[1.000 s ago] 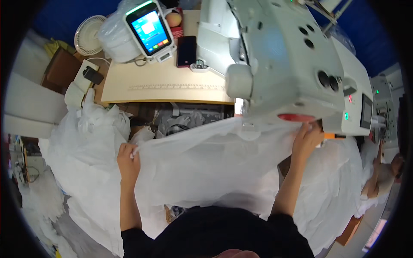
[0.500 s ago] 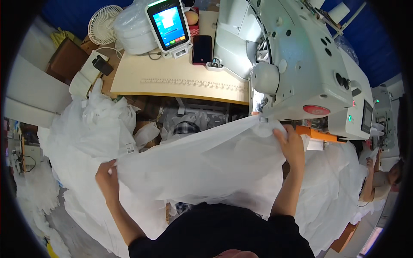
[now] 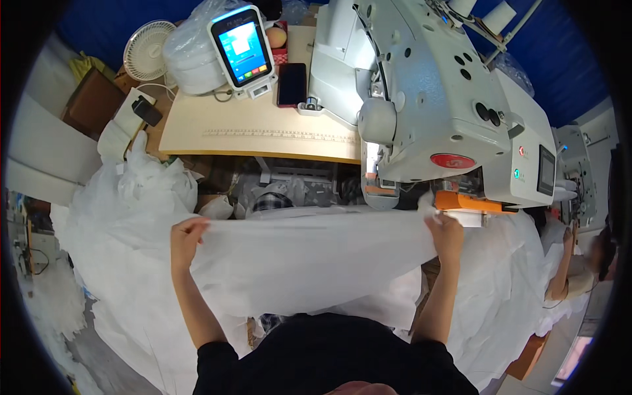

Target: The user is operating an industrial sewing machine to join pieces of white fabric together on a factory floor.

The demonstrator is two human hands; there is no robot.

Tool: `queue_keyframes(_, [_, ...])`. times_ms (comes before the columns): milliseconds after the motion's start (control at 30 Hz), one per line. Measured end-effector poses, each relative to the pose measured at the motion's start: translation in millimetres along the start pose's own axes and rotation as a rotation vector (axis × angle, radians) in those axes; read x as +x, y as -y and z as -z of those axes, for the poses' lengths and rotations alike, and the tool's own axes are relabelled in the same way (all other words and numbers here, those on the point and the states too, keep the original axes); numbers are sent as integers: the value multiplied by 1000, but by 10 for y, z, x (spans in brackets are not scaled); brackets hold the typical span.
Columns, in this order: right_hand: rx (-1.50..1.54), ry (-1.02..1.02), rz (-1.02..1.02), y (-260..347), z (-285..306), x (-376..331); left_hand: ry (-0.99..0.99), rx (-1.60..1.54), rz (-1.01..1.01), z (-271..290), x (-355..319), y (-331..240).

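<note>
Stretching between left hand (image 3: 185, 239), right hand (image 3: 448, 236): white sheet (image 3: 309, 260) now off machine (image 3: 438, 99).

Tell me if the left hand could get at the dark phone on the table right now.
Probably, once it lets go: the left hand grips the white sheet, but the way across the tabletop to the phone looks free.

Left hand (image 3: 187, 242) and right hand (image 3: 447, 238) pinch, well apart.

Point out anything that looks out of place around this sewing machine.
A round, fruit-like thing just right of the screen looks odd near a sewing machine. The white cloth between the left hand and right hand shows no obvious damage.
</note>
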State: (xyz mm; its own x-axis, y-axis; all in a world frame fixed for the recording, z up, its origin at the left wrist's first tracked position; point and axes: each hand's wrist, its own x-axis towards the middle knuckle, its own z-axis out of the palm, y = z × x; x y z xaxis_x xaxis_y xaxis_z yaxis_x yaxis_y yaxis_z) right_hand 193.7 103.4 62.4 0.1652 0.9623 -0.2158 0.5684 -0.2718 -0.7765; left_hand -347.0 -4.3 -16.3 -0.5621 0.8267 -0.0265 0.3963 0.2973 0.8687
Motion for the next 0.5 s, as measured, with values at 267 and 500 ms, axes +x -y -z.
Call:
queue_keyframes(267, [504,-470,112,39,-197,-120,-18,335,-376,-196,184,-396])
queue_keyframes(500, [-510,-407,442,386,-279,134,-282,698,-523,-322,0,-519])
